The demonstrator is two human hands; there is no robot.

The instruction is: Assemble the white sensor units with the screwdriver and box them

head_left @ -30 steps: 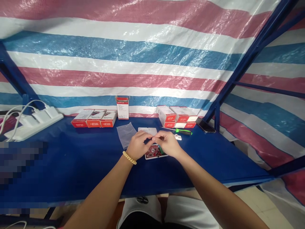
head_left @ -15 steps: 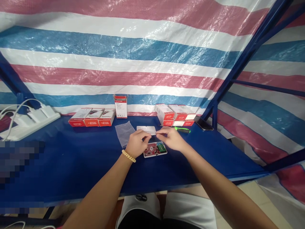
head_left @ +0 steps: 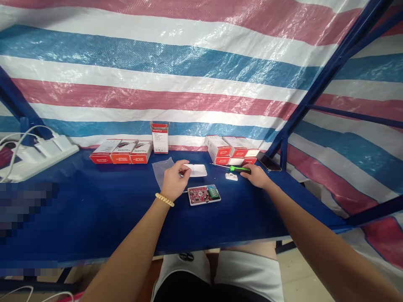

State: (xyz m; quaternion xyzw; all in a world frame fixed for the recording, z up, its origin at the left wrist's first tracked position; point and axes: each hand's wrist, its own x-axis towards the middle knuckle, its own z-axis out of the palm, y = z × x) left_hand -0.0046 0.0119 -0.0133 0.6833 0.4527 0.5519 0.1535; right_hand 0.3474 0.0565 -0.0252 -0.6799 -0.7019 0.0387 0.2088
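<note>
My left hand (head_left: 174,179) hovers over the blue table (head_left: 94,201), thumb and forefinger pinched together beside a white cover (head_left: 197,170); I cannot tell whether anything small is in the pinch. Just right of that hand lies an open white device with a red circuit board (head_left: 204,195). My right hand (head_left: 257,176) is stretched out to the right, its fingers closed on the end of a green screwdriver (head_left: 238,168). A small white part (head_left: 231,176) lies between the board and the screwdriver.
A clear plastic bag (head_left: 161,169) lies left of the cover. Red-and-white boxes sit at the back left (head_left: 121,152) and back right (head_left: 231,149), one upright (head_left: 160,137). A phone (head_left: 269,162) and a power strip (head_left: 37,155) flank the table. A striped tarp hangs behind.
My two hands were pinched together above the circuit board. The right hand has moved away to the right onto the screwdriver, and the left has drifted back toward the white cover.
</note>
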